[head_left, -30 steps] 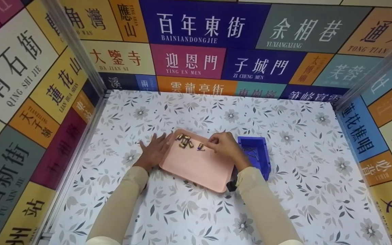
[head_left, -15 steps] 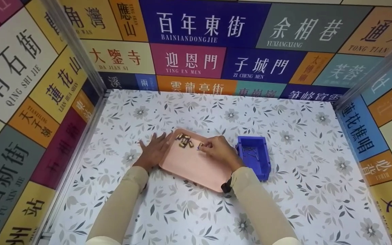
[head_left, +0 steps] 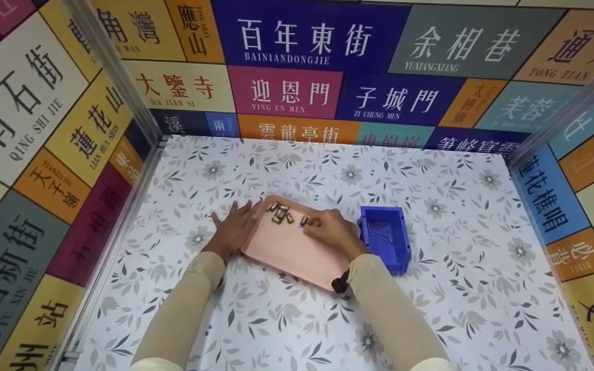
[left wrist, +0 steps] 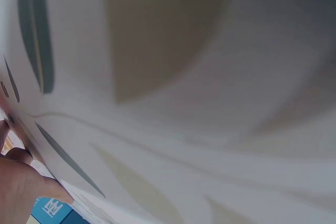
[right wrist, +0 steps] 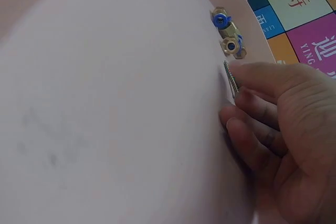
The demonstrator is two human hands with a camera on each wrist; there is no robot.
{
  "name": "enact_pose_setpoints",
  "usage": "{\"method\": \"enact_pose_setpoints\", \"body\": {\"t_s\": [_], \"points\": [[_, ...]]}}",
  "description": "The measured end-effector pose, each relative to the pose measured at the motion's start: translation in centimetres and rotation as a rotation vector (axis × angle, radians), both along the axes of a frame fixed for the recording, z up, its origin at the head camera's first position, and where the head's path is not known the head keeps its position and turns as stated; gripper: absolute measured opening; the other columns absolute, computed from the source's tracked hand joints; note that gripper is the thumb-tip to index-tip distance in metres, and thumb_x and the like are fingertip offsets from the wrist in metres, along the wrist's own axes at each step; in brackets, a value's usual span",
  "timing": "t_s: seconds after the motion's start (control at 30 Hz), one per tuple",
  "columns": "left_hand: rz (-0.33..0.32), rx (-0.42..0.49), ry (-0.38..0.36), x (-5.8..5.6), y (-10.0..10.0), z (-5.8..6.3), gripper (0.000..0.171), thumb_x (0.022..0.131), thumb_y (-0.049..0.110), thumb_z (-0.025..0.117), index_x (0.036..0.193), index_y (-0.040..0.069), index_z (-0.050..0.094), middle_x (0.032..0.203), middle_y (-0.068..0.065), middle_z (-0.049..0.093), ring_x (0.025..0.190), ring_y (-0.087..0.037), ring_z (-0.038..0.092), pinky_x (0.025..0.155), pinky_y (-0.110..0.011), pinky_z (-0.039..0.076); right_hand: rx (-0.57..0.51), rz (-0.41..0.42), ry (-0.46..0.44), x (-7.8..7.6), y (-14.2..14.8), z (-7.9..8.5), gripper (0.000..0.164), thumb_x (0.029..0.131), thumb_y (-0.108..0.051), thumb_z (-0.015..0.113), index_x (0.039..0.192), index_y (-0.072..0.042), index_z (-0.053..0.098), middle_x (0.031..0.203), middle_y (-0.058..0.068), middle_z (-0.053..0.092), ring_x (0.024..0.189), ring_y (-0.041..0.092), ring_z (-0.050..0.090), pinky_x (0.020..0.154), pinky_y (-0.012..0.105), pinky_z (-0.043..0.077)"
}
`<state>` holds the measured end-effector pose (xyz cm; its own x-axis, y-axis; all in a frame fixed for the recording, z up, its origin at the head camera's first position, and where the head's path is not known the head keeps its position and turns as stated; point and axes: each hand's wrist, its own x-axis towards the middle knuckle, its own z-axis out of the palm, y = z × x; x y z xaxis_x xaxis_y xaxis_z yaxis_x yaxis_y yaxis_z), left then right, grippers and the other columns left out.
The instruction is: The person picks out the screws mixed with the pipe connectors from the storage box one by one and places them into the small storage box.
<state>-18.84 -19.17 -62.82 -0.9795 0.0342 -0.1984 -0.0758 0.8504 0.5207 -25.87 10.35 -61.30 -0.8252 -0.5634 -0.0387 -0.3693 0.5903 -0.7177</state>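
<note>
My left hand (head_left: pixel 232 229) lies beside the pink tray (head_left: pixel 292 250) with its fingers spread, touching the tray's left edge. In the left wrist view only part of that hand (left wrist: pixel 23 184) shows, at the lower left. Over the tray's right half, my right hand (head_left: pixel 330 229) has its fingers curled. The right wrist view shows a small threaded screw (right wrist: pixel 231 80) pinched at the fingertips of this hand. Close by lie brass fittings with blue rings (right wrist: pixel 230 32) on the tray. Several brass fittings (head_left: pixel 280 213) sit together near the tray's far left corner.
A blue plastic bin (head_left: pixel 404 242) with several screws (head_left: pixel 379 229) inside stands just right of the tray. The flower-patterned tabletop (head_left: pixel 431 180) spreads all round. Panels with lettering (head_left: pixel 297 93) wall it in at the back and sides.
My right hand has come left and down over the tray, close to the fitting nearest it, then drawn back slightly. More of the blue bin now shows. My left hand has stayed put.
</note>
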Motion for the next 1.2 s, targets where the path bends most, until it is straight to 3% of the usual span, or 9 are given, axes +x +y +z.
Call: {"method": "enact_pose_setpoints", "body": {"t_s": [0.23,0.43,0.8,1.03,1.2], "points": [[0.007,-0.003,-0.037,-0.2,0.1,-0.1,0.059,0.106,0.064,0.013,0.162,0.045,0.018,0.171,0.003,0.020,0.160,-0.038,0.000,0.113,-0.077,-0.018,0.032,-0.008,0.018,0.0,0.0,-0.3,0.006,0.088,-0.014,0.079,0.089,-0.008,0.077,0.078,0.002,0.074,0.063,0.007,0.061,0.057,0.022,0.051],[0.005,0.005,-0.035,-0.2,0.0,-0.1,0.060,0.105,0.065,0.012,0.162,0.046,0.017,0.171,0.003,0.020,0.160,-0.038,-0.001,0.113,-0.077,-0.018,0.067,0.007,0.040,-0.1,0.1,-0.2,0.012,0.091,-0.018,0.078,0.081,-0.012,0.076,0.071,-0.003,0.068,0.063,0.009,0.057,0.056,0.022,0.046],[-0.029,-0.007,0.027,-0.2,-0.2,-0.4,0.058,0.108,0.060,0.017,0.162,0.042,0.023,0.170,0.000,0.026,0.159,-0.041,0.008,0.111,-0.083,-0.012,0.088,0.013,-0.032,0.0,0.1,0.3,0.017,0.091,-0.019,0.075,0.076,-0.012,0.075,0.063,-0.006,0.063,0.054,0.006,0.052,0.049,0.020,0.040],[-0.018,-0.008,0.007,-0.2,0.0,-0.4,0.058,0.107,0.061,0.014,0.162,0.043,0.020,0.171,0.000,0.023,0.159,-0.040,0.004,0.111,-0.081,-0.015,0.067,0.008,-0.082,0.2,0.6,1.2,0.016,0.092,-0.022,0.075,0.078,-0.015,0.074,0.068,-0.007,0.064,0.056,0.007,0.054,0.050,0.021,0.042],[-0.005,0.004,-0.008,-0.2,0.0,-0.3,0.058,0.107,0.062,0.014,0.162,0.045,0.018,0.171,0.002,0.022,0.160,-0.038,0.002,0.112,-0.080,-0.016,0.069,0.002,-0.037,0.1,0.8,2.5,0.016,0.093,-0.024,0.074,0.079,-0.016,0.075,0.072,-0.005,0.068,0.060,0.007,0.058,0.054,0.023,0.047]]}}
